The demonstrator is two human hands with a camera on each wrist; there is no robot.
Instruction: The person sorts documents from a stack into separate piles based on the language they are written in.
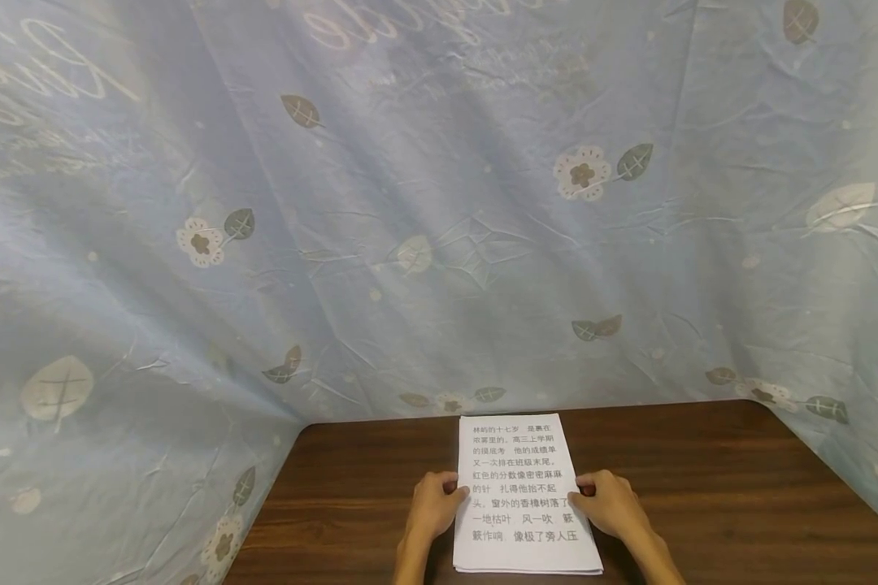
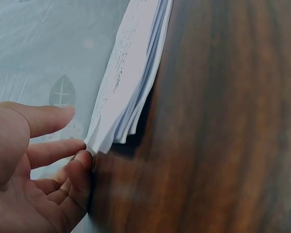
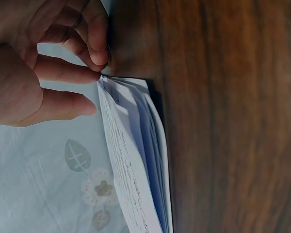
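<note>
A stack of white paper sheets [image 1: 523, 556] printed with large Chinese characters lies on a dark brown wooden table [image 1: 366, 479]. My left hand [image 1: 432, 508] is at the stack's left edge, my right hand [image 1: 615, 504] at its right edge. In the left wrist view, the index fingertip touches a corner of the sheets [image 2: 131, 63] while the thumb stands apart from them. Much the same shows in the right wrist view: the index fingertip meets the corner of the sheets [image 3: 126, 155], thumb separate. The remaining fingers of both hands bend near the tabletop. Sheet edges fan slightly apart.
A pale blue cloth [image 1: 483, 268] with leaf and flower prints hangs behind the table and along its sides. The table's far edge [image 1: 629, 409] runs just beyond the stack. Bare wood [image 1: 732, 487] extends to the right of the right hand.
</note>
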